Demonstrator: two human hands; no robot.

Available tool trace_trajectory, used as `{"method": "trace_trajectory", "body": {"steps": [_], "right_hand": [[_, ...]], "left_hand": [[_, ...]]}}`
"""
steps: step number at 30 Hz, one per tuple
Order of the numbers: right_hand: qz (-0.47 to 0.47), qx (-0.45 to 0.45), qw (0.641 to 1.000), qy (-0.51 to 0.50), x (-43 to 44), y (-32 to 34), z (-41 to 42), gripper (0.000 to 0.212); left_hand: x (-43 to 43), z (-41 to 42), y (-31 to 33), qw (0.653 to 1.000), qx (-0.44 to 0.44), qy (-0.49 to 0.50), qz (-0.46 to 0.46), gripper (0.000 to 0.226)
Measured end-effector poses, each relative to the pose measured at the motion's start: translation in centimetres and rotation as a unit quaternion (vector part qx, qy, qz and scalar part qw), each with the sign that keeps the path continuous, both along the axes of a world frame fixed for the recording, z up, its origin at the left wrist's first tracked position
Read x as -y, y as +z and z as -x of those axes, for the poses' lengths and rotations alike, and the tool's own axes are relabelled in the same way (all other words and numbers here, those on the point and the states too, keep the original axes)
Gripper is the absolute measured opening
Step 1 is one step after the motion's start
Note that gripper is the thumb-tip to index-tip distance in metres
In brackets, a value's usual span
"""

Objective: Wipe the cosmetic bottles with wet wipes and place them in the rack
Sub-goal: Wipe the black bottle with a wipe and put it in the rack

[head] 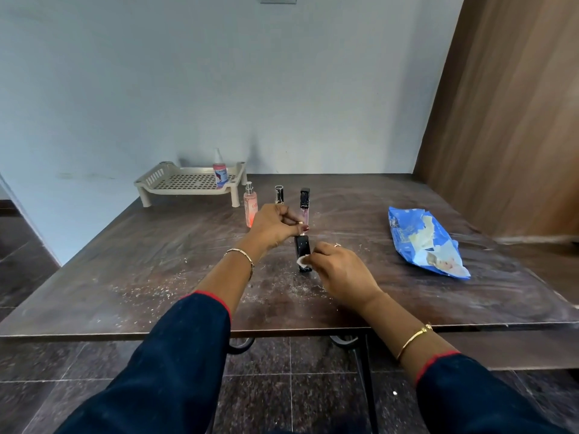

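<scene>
Dark brown wood grain, dusted with white specks, covers the desk [156, 277]. Near its middle a black bottle [302, 250] stands roughly upright with its base on or just above the surface. The left hand [272, 227] pinches its upper end between thumb and fingertips. The right hand [341, 270] has its fingers curled round a small white wet wipe [302, 262], which it presses against the lower part of the bottle.

Just behind the hands three more containers stand in a row. A pink spray bottle [250, 208] with a clear top is on the left. A dark-capped tube [279, 194] in the middle is partly hidden by the left hand. A lip gloss tube [305, 203] with a black cap and a pinkish clear body is on the right, directly behind the held bottle.

At the far left of the desk, against the pale blue wall [219, 89], sits a beige slotted rack [156, 180] on short legs. One pink bottle with a white top [220, 173] stands upright in its right part.

A crumpled blue wipes pack [426, 242] lies well apart on the right side of the desk. A wooden panel [507, 120] rises behind it. Both forearms wear dark blue sleeves edged in red, and each wrist carries a thin gold bangle.
</scene>
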State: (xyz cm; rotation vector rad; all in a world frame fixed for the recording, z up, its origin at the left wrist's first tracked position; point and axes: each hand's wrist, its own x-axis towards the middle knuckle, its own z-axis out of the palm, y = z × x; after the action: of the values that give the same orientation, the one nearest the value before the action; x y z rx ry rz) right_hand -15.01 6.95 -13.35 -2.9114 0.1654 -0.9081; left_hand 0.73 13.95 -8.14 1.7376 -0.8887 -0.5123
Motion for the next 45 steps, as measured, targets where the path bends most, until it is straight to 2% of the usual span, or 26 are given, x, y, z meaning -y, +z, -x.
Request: {"method": "trace_trajectory", "body": {"steps": [8, 13, 17, 27, 32, 35, 45], "right_hand": [[0.012, -0.046, 0.998, 0.030, 0.5, 0.5, 0.4, 0.015], [0.020, 0.009, 0.999, -0.027, 0.8, 2.5, -1.3, 0.015], [0.004, 0.018, 0.999, -0.037, 0.3, 2.2, -1.5, 0.012], [0.021, -0.042, 0.999, 0.016, 0.3, 0.8, 0.1, 0.016], [0.004, 0.024, 0.999, -0.030, 1.0, 2.4, -1.2, 0.011], [-0.009, 0.030, 0.999, -0.033, 0.9, 2.6, -1.5, 0.012], [0.006, -0.048, 0.998, 0.025, 0.3, 0.2, 0.5, 0.011]], "left_hand": [[0.0, 0.0, 0.3, 1.000, 0.023, -0.012, -0.010, 0.017], [-0.2, 0.0, 0.7, 0.999, 0.025, -0.022, -0.011, 0.016], [-0.4, 0.0, 0.5, 1.000, 0.020, -0.011, -0.005, 0.017], [-0.1, 0.0, 0.4, 0.999, 0.037, -0.016, -0.002, 0.020], [-0.3, 0.2, 0.4, 0.999, 0.038, -0.026, 0.006, 0.016], [-0.5, 0.2, 0.1, 0.999, 0.035, -0.007, 0.020, 0.021], [-0.3, 0.0, -0.3, 0.999, 0.030, -0.012, 0.032, 0.021]]}}
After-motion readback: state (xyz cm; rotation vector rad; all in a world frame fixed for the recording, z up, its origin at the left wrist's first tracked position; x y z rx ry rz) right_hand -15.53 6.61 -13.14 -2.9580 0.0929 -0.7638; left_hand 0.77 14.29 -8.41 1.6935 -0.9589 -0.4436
